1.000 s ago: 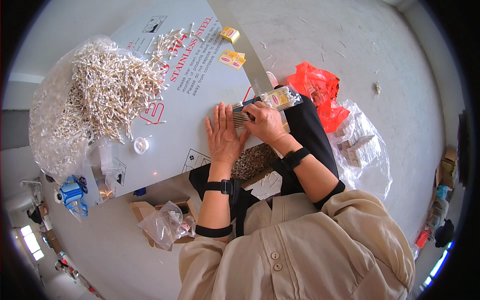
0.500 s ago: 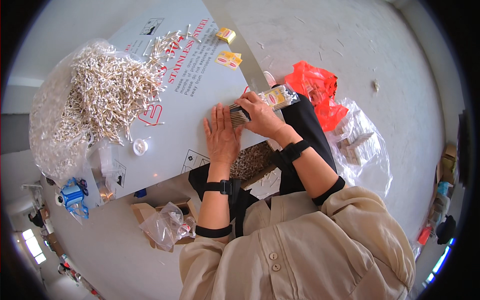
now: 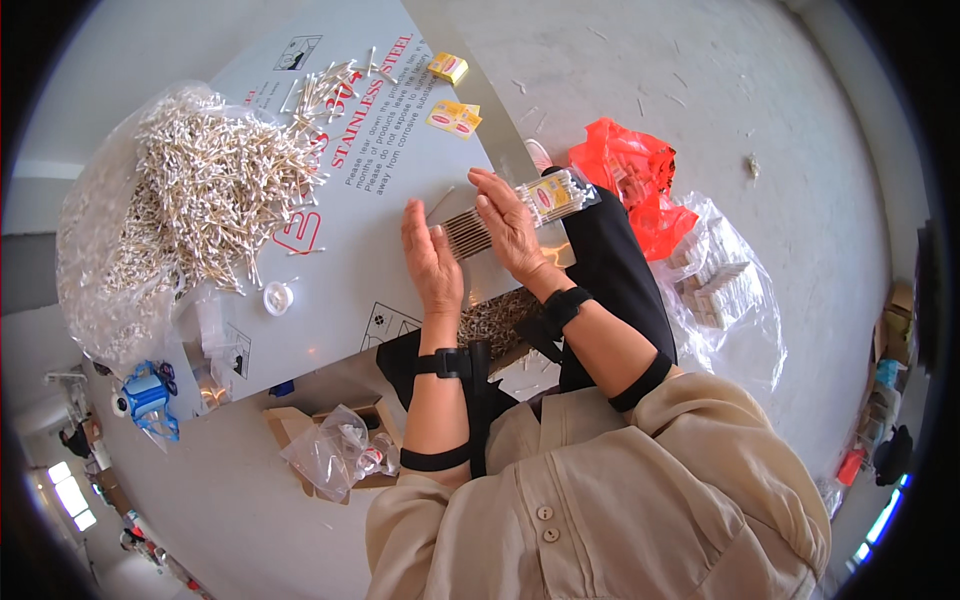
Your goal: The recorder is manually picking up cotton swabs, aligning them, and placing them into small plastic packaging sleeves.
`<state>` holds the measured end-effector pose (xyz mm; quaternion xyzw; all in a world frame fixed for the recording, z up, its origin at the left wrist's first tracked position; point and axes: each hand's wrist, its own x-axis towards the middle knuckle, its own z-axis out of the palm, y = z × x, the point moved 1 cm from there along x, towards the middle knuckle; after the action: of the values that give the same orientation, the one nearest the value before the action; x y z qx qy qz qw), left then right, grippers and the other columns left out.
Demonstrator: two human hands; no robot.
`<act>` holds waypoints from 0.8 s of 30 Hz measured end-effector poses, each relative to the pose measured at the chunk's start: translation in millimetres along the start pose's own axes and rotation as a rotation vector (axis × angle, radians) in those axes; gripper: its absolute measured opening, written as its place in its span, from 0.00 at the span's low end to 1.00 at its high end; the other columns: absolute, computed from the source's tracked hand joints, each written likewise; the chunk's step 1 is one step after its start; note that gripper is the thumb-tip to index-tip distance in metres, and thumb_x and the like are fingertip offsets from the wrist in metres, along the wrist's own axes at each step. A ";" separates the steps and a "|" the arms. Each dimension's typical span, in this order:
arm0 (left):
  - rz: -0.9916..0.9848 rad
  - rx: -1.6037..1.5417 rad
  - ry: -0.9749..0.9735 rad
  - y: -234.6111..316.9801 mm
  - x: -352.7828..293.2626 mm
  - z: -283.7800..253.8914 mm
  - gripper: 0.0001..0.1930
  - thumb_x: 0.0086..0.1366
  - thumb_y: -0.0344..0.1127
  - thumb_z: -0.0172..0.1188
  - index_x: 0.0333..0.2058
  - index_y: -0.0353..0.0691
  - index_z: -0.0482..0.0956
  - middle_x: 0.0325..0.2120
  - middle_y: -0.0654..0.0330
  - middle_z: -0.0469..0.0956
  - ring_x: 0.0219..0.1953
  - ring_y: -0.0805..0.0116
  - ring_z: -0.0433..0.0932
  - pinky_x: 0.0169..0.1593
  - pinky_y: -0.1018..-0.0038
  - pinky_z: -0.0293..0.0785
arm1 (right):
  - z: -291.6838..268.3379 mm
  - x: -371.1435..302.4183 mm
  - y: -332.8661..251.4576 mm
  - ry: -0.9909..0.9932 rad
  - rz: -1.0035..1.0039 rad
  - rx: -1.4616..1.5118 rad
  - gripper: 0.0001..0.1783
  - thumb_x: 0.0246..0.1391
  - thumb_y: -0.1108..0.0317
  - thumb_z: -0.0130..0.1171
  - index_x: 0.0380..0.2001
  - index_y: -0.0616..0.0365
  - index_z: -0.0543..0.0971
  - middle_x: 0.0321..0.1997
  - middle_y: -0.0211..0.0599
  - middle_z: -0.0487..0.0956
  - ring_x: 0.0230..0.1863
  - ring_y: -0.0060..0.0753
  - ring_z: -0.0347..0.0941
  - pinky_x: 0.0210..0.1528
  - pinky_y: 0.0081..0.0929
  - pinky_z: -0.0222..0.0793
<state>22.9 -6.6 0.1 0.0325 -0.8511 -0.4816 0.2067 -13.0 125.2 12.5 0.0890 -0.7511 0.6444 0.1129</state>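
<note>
A row of cotton swabs (image 3: 465, 236) lies on the table between my hands. Beyond my right hand, swabs sit in a clear packet with a yellow label (image 3: 549, 193), which reaches past the table's right edge. My left hand (image 3: 432, 265) is open and stands on its edge, palm by the swabs' left ends. Over the row stands my right hand (image 3: 512, 228), open too, its fingers straight and its palm side partly hidden. One loose swab (image 3: 440, 200) lies just beyond the row.
A large heap of swabs (image 3: 215, 180) spills from a clear bag at the left. Small yellow boxes (image 3: 448, 68), yellow cards (image 3: 455, 118) and a round white container (image 3: 279, 297) rest on the table. Below its edge is a box of swabs (image 3: 495, 322). A red bag (image 3: 625, 170) lies right.
My left hand has turned from lying flat to standing on its edge. My right hand's fingers have straightened off the swabs. More of the swab row and a loose swab now show.
</note>
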 end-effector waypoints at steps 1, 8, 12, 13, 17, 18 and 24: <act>0.055 0.112 -0.015 -1.3 2.1 0.3 0.26 0.62 0.30 0.55 0.59 0.35 0.64 0.59 0.49 0.64 0.63 0.48 0.60 0.64 0.57 0.57 | 0.7 -0.1 1.6 0.000 0.002 0.002 0.15 0.62 0.71 0.49 0.51 0.65 0.73 0.59 0.46 0.71 0.56 0.42 0.71 0.56 0.30 0.66; 0.068 0.450 -0.117 0.7 40.9 -2.4 0.07 0.54 0.28 0.61 0.33 0.44 0.80 0.36 0.62 0.74 0.44 0.56 0.70 0.49 0.60 0.66 | -8.7 -1.1 7.2 0.040 0.150 0.100 0.14 0.62 0.70 0.50 0.48 0.66 0.75 0.56 0.48 0.74 0.57 0.45 0.71 0.58 0.31 0.65; 0.157 0.491 -0.307 5.1 60.0 -3.6 0.05 0.53 0.26 0.61 0.30 0.43 0.78 0.31 0.61 0.74 0.41 0.56 0.70 0.46 0.62 0.67 | -9.0 -8.1 2.6 0.043 0.113 0.041 0.14 0.62 0.71 0.50 0.47 0.66 0.75 0.55 0.48 0.75 0.57 0.45 0.71 0.59 0.31 0.64; 0.157 0.491 -0.308 7.9 59.7 -4.3 0.05 0.53 0.26 0.61 0.30 0.43 0.78 0.31 0.61 0.74 0.41 0.56 0.70 0.46 0.62 0.67 | -8.3 -8.5 1.8 0.043 0.114 0.041 0.14 0.62 0.71 0.50 0.47 0.66 0.75 0.55 0.48 0.75 0.57 0.45 0.71 0.59 0.31 0.64; 0.213 0.422 -0.342 12.7 46.6 -1.1 0.05 0.54 0.25 0.60 0.30 0.41 0.79 0.30 0.60 0.75 0.41 0.55 0.70 0.47 0.61 0.67 | -9.7 -11.0 2.0 0.043 0.133 0.106 0.14 0.63 0.70 0.49 0.49 0.66 0.75 0.56 0.48 0.74 0.59 0.44 0.69 0.60 0.31 0.63; 0.212 0.325 -0.277 13.6 40.7 -2.3 0.05 0.54 0.25 0.59 0.30 0.40 0.79 0.31 0.59 0.75 0.41 0.55 0.70 0.48 0.60 0.67 | -9.7 -12.0 1.7 0.029 0.147 0.126 0.15 0.64 0.69 0.49 0.50 0.66 0.74 0.56 0.48 0.74 0.60 0.43 0.68 0.60 0.30 0.63; 0.067 0.016 0.084 15.8 -1.6 3.1 0.24 0.73 0.45 0.43 0.58 0.32 0.64 0.56 0.47 0.67 0.58 0.51 0.67 0.62 0.61 0.61 | 1.8 -22.6 -1.2 0.014 0.167 0.209 0.20 0.68 0.64 0.45 0.56 0.65 0.70 0.60 0.41 0.71 0.59 0.30 0.66 0.62 0.26 0.60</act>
<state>25.5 4.8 11.4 0.0258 -0.8461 -0.4658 0.2579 8.9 123.0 6.9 0.0331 -0.6838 0.7269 0.0543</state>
